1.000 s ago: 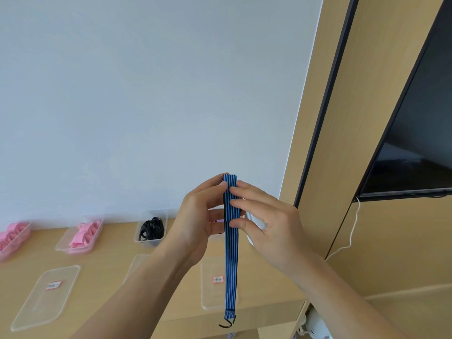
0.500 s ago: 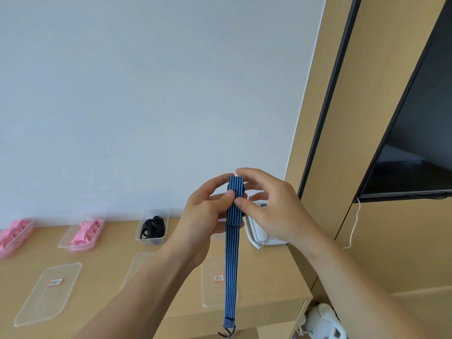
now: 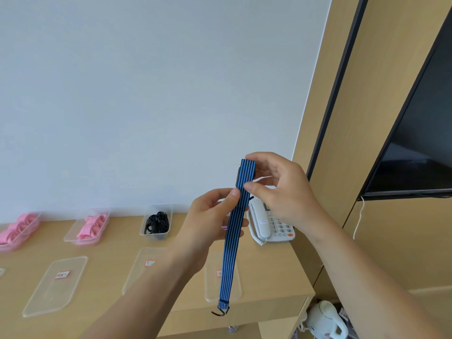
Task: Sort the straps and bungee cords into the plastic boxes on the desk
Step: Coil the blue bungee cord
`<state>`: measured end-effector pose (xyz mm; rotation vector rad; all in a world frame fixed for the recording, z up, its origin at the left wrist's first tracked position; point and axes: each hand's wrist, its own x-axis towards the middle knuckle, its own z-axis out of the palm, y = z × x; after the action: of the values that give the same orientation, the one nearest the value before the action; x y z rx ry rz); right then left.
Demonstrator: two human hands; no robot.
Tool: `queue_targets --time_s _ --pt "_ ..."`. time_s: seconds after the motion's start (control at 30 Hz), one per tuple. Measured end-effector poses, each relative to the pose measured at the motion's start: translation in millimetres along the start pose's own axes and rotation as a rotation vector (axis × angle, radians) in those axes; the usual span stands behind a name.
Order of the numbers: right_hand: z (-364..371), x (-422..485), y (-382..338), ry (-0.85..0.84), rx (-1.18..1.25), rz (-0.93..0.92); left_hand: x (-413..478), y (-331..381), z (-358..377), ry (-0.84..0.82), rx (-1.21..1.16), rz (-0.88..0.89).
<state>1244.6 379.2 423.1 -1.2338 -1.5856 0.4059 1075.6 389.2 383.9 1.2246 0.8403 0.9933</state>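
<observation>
The blue striped bungee cord (image 3: pixel 233 231) hangs in the air just left of the white telephone (image 3: pixel 274 223), held by both hands together. The right hand (image 3: pixel 283 192) pinches its folded top end between thumb and forefinger, above the telephone. The left hand (image 3: pixel 208 221) pinches the cord a little lower, thumb pressed to its face, left of the telephone. The cord drops straight down from there, and its black hook (image 3: pixel 221 311) dangles below and left of the telephone, in front of the desk (image 3: pixel 102 270) edge.

Three open clear boxes stand in a row along the wall, all left of the telephone. The nearest box (image 3: pixel 156 237) holds a black bundle (image 3: pixel 156 221); it is too small to tell straps from cords. The middle box (image 3: pixel 84 241) holds folded pink straps (image 3: pixel 91 225). The farthest box (image 3: pixel 23 237), cut by the frame edge, holds more pink pieces (image 3: pixel 13 230).

Three clear lids lie flat on the desk, nearer the person than the boxes. The closest lid (image 3: pixel 212 285) lies below the telephone, partly behind the cord. The second lid (image 3: pixel 141 270) and the third lid (image 3: pixel 55 287) lie farther left, each with a small red-edged label.
</observation>
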Motion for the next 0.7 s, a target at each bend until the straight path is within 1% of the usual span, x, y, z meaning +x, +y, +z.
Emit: queue_targets --time_s 0.23,0.5,0.6,0.7 --pt "5 -5 -2 0.052 -0.029 -0.080 2 -4 -3 0.012 -0.001 0.025" --pt "14 -5 -2 0.133 -0.112 -0.251 5 -2 -1 0.054 -0.028 0.032" --pt "14 -6 -4 0.134 -0.065 -0.247 6 -2 1 0.072 -0.031 0.037" --pt "14 -8 -10 0.142 0.046 -0.211 7 -1 1 0.093 -0.041 0.040"
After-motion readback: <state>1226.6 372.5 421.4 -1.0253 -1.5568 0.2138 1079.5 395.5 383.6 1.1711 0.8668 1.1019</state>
